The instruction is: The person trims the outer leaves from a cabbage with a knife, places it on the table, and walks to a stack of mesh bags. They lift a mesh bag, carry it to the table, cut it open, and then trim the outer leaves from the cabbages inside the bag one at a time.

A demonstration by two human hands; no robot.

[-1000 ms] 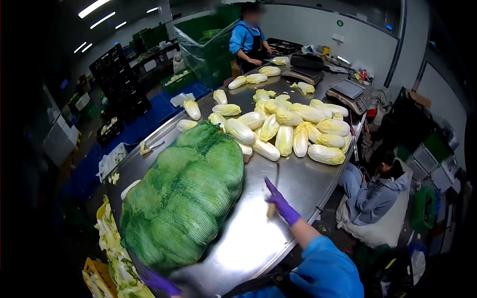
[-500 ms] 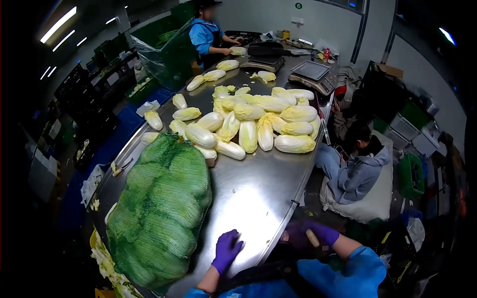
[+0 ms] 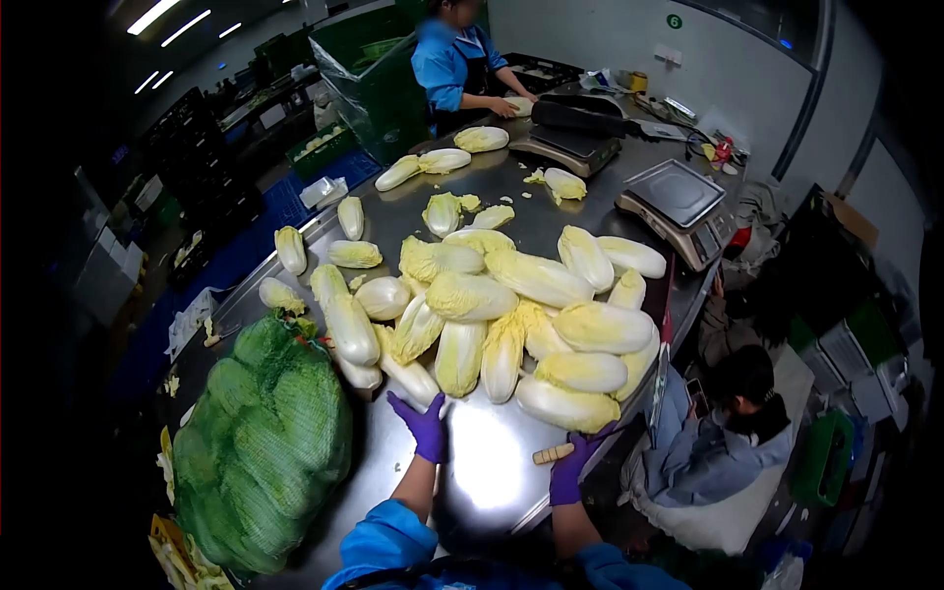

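The left hand [image 3: 421, 428] is at the lower centre of the frame, its thumb and fingers spread and nothing in its grasp. It reaches to the lower end of a pale cabbage [image 3: 411, 377] at the near edge of the pile; whether the fingertips touch it or stop just short, I cannot tell. To its right, the right hand [image 3: 574, 470] is curled round a wooden handle [image 3: 553, 453], which sticks out from the fist toward the left; what the handle belongs to is too dark to make out surely. Just above that fist lies a yellow-leaved cabbage [image 3: 564, 404], on its side near the right edge of the steel bench [image 3: 377, 433].

The step in hand looks like reaching in to the near side of the pile. To take hold of the pale cabbage, the left hand would need to close round its white end, while the right hand, already occupied, could only steady with its knuckles unless it let go of the handle.

A bulging green net sack [image 3: 264, 447] sits at the left of the frame, apart from the left hand and near the pile's left end.
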